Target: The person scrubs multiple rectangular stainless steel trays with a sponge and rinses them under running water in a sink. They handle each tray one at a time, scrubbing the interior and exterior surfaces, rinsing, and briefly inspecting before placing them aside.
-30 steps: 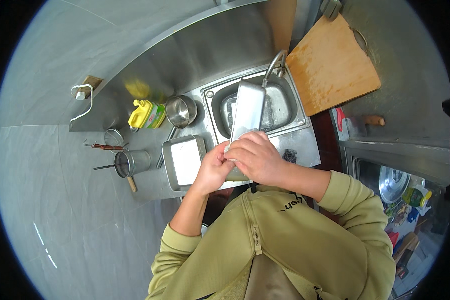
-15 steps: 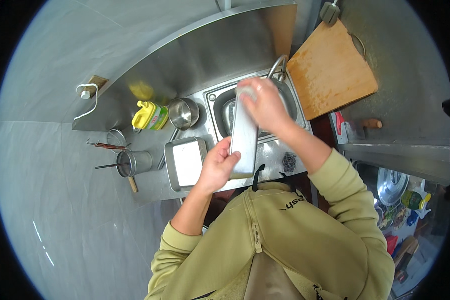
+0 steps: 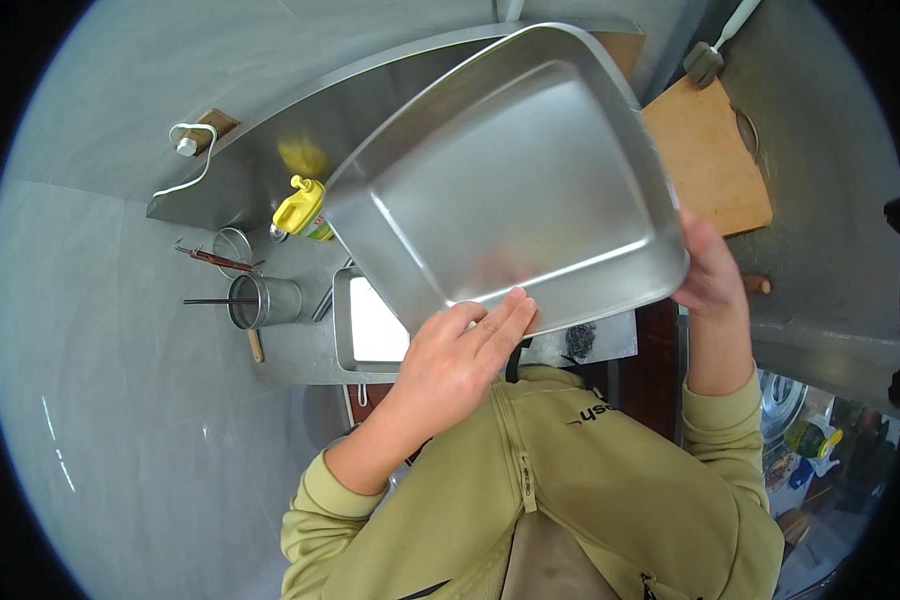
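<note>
A large rectangular steel tray (image 3: 510,170) is raised and tilted over the sink area, its shiny inside facing me, hiding the sink. My left hand (image 3: 462,355) is closed on its lower rim, fingers over the inner edge and thumb hidden. My right hand (image 3: 710,265) grips the tray's right side, fingertips partly behind it. A smaller tray (image 3: 370,330) lies on the counter beneath. A dark wire scouring pad (image 3: 580,342) rests by the counter's front right.
Left are a yellow jug (image 3: 300,210), a steel canister (image 3: 270,300) with rods, and a wire strainer (image 3: 232,243). A wooden board (image 3: 710,160) leans at the right below a grey brush (image 3: 703,65). A socket with white cable (image 3: 198,135) is on the wall.
The large tray has turned from edge-on to face me and risen, covering sink and pot. My right hand has moved right to its side; my left hand's fingers have shifted onto its inner rim.
</note>
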{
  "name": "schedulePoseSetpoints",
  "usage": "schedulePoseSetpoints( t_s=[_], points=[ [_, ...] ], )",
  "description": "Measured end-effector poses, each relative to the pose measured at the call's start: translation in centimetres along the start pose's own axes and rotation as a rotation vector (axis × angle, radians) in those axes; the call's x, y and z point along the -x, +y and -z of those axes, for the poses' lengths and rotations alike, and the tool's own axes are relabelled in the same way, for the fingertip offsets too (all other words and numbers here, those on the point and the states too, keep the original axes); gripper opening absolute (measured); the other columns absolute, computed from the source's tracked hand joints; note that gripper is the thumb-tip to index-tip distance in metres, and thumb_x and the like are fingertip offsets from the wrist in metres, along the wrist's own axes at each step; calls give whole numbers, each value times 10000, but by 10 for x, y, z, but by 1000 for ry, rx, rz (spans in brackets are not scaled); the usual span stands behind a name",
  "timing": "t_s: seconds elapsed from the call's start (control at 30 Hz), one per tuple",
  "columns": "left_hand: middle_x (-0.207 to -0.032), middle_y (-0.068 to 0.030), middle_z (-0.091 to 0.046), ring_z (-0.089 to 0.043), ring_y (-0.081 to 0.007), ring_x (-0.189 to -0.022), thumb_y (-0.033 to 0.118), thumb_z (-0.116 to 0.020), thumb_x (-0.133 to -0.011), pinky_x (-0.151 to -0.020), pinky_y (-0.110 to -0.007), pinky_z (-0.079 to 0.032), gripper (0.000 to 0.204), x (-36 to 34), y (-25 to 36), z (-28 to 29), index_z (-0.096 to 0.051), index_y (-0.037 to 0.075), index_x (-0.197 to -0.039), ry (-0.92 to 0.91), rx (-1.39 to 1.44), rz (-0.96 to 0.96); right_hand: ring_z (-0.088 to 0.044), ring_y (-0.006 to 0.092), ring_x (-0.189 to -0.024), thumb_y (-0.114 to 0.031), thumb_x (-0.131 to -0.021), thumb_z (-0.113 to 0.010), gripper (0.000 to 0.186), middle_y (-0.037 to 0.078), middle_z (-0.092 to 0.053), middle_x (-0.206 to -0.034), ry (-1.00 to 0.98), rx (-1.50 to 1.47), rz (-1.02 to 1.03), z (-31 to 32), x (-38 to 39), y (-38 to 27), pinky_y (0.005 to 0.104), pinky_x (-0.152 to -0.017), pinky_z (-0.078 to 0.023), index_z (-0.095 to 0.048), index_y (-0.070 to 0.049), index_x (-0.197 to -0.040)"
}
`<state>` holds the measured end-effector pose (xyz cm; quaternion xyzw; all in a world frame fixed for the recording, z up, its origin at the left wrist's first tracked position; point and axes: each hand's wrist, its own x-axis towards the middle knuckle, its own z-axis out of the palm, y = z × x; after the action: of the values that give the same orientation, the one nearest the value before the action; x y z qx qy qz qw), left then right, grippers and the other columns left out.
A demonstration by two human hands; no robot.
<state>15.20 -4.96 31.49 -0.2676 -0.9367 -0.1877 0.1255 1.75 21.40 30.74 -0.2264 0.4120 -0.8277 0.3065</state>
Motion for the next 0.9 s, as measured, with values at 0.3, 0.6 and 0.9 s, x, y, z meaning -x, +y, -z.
schedulePoseSetpoints(
  t_s=[0.3, 0.6, 0.9],
  points=[
    [-1165, -111, -678, -654, -232, -945, 86, -608, -790, -783, -339, -507, 396, -2, -5, 35, -649, 27, -1180, 103, -206, -70, -449, 192, -1261, -115, -685, -689, 869, 104, -477, -1356, 371, 230, 35, -31, 26, -8, 318, -1078, -332, -308, 48, -1450],
    [-1156, -145, -675, -657, -274, -1059, 113, -608, -810, -1010, -439, -459, 390, 7, -3, 40, -634, -14, -1178, -21, -367, 68, -509, 192, -1195, -64, -708, -583, 753, 108, -519, -1291, 466, 173, 148, -32, 34, 4, 324, -1027, -401, -346, 37, -1416],
    [-1168, -77, -672, -597, -235, -1170, 135, -727, -694, -1145, -592, -236, 510, 7, 9, 50, -633, 54, -1188, -63, -516, 149, -540, 217, -1163, -78, -732, -548, 694, 129, -535, -1262, 505, 138, 240, -27, 42, 7, 349, -1012, -430, -372, 39, -1393]
  ],
)
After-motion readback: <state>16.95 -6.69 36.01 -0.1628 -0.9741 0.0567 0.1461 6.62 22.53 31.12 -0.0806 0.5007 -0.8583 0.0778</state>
